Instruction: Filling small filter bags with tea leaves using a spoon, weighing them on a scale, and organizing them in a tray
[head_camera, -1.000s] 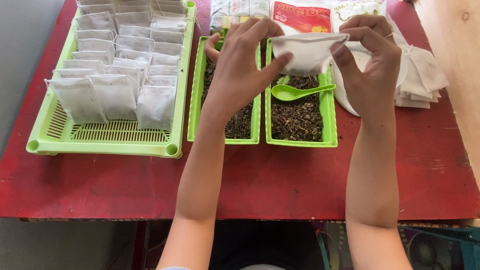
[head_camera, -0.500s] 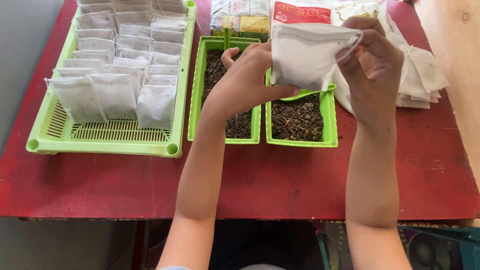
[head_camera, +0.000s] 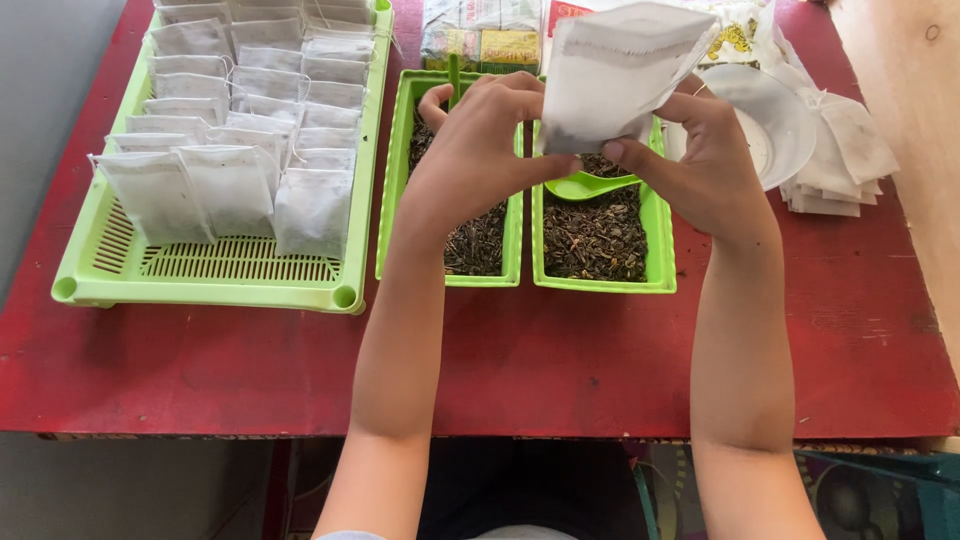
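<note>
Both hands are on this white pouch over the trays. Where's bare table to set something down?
Bare red table: the front strip below the green trays, around the forearms, and right of them below the pouch stack. Crowded: basket left, packets behind.

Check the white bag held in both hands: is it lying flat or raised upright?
Raised upright. The white bag stands above the right green tray, pinched at its lower edge by the left hand and right hand.
</note>
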